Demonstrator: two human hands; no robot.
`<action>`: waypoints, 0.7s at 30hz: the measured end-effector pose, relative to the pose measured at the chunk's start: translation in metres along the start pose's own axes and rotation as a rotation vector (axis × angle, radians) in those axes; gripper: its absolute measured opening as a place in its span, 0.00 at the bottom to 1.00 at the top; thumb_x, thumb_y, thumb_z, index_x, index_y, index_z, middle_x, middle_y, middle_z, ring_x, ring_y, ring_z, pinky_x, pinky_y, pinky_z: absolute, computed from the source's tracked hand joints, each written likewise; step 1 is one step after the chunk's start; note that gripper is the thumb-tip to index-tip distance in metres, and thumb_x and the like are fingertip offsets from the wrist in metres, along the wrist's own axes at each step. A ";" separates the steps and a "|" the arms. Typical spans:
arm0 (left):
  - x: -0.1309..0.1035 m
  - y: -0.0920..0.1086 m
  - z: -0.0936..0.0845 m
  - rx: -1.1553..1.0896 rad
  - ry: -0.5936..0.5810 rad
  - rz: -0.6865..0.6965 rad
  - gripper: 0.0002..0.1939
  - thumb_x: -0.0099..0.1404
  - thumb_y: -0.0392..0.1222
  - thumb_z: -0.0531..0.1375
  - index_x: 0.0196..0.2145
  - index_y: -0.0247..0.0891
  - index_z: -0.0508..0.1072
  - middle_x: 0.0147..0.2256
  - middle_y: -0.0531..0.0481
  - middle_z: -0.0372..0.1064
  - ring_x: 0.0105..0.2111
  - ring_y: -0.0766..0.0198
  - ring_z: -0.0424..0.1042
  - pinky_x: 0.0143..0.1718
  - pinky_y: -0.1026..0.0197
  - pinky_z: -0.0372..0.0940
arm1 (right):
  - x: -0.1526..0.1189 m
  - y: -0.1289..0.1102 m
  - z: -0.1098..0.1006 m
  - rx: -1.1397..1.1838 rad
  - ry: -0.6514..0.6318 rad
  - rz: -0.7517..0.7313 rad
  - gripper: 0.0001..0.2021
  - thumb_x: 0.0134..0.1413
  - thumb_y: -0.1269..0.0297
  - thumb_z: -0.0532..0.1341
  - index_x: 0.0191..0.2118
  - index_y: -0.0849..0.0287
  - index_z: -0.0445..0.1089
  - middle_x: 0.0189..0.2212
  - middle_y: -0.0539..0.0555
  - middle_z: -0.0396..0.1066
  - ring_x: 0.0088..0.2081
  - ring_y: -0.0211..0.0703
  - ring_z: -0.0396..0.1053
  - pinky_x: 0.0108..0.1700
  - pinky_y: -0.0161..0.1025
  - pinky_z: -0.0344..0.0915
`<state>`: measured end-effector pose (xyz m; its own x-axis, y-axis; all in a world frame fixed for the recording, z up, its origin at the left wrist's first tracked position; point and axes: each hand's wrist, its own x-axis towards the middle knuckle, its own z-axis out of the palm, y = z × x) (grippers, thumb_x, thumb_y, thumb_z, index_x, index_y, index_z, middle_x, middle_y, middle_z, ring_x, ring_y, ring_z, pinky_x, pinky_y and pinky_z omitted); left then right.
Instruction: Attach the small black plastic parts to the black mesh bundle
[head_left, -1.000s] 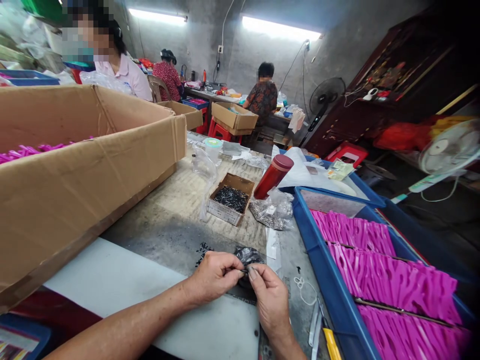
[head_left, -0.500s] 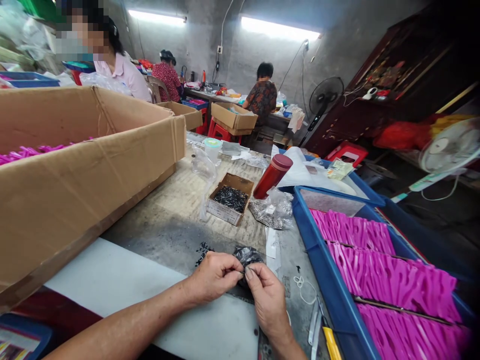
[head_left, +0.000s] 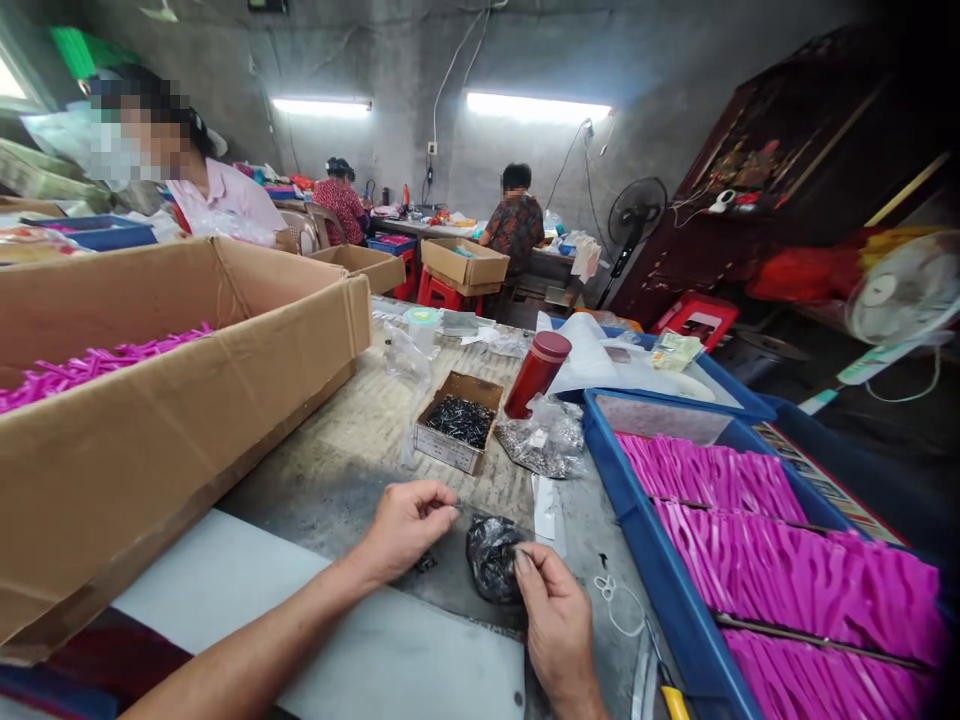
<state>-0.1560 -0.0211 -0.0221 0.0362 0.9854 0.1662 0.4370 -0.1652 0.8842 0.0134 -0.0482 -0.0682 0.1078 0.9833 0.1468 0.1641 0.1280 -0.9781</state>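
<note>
My left hand (head_left: 409, 528) hovers over the worktop left of a crumpled black plastic bag (head_left: 491, 562), thumb and forefinger pinched. Anything between those fingertips is too small to name. At the bag's right side, my right hand (head_left: 556, 612) is closed in a pinch, its fingertips overlapping the bag's edge. Whether it grips the bag or a small dark piece cannot be made out. A few small black bits (head_left: 426, 563) lie below my left hand, partly hidden by it. Beyond the bag stands a small open cardboard box (head_left: 448, 450) of thin black pieces.
A large carton (head_left: 180, 400) with magenta pieces stands left. On the right, a blue crate (head_left: 637, 530) holds rows of magenta strips (head_left: 735, 545). A red flask (head_left: 537, 375), a clear bag of small metal parts (head_left: 541, 437), a white cord loop (head_left: 619, 605) and a yellow-handled tool (head_left: 673, 700) lie around.
My hands, together over the black bag before, have moved apart: the left up and leftward, the right slightly right and down. More of the bag shows. The camera view has tilted up.
</note>
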 end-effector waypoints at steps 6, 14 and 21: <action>0.073 0.010 -0.026 0.365 0.030 0.048 0.07 0.51 0.35 0.53 0.24 0.33 0.70 0.18 0.55 0.64 0.20 0.70 0.62 0.23 0.70 0.57 | -0.001 0.003 0.000 -0.076 0.007 -0.081 0.11 0.46 0.60 0.56 0.26 0.62 0.69 0.19 0.51 0.66 0.22 0.38 0.62 0.23 0.31 0.60; 0.105 0.004 -0.025 0.537 -0.016 0.109 0.10 0.51 0.33 0.53 0.31 0.35 0.72 0.27 0.50 0.69 0.30 0.63 0.66 0.33 0.65 0.58 | 0.000 0.005 -0.007 -0.110 0.033 -0.112 0.11 0.46 0.59 0.55 0.28 0.62 0.69 0.20 0.51 0.68 0.24 0.39 0.64 0.25 0.32 0.61; 0.031 0.000 -0.028 0.584 -0.469 0.254 0.09 0.52 0.29 0.52 0.27 0.35 0.71 0.25 0.53 0.68 0.27 0.67 0.65 0.30 0.69 0.58 | -0.002 0.001 -0.007 -0.112 0.006 -0.122 0.10 0.47 0.60 0.55 0.28 0.61 0.69 0.20 0.50 0.66 0.23 0.38 0.62 0.25 0.32 0.59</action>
<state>-0.1805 0.0079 -0.0047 0.5169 0.8559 0.0160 0.7609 -0.4679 0.4497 0.0199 -0.0513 -0.0681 0.0860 0.9605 0.2646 0.2850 0.2308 -0.9303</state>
